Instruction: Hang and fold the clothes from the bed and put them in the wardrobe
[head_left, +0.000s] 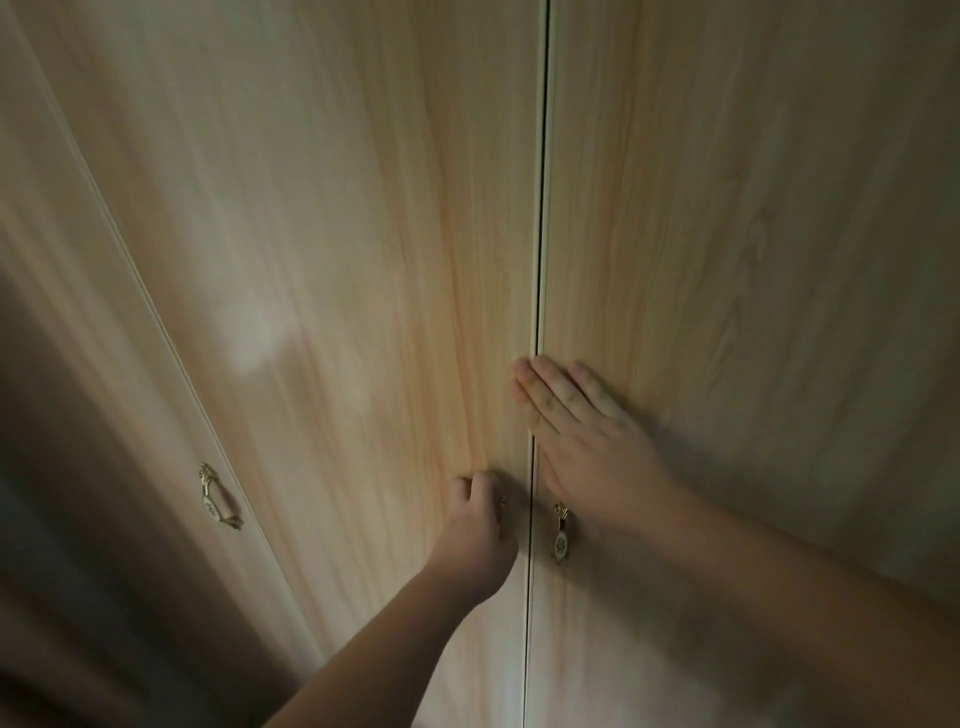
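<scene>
Light wooden wardrobe doors fill the view, the middle door (337, 260) and the right door (727, 234) meeting at a narrow dark seam. My left hand (480, 525) curls round the middle door's handle, which is almost hidden under the fingers. My right hand (582, 436) lies flat with straight fingers across the seam, its palm on the right door just above that door's brass handle (561, 535). No clothes and no bed are in view.
A third door (62, 260) stands at the far left with its own brass handle (221, 498). Dark shadow covers the lower left corner.
</scene>
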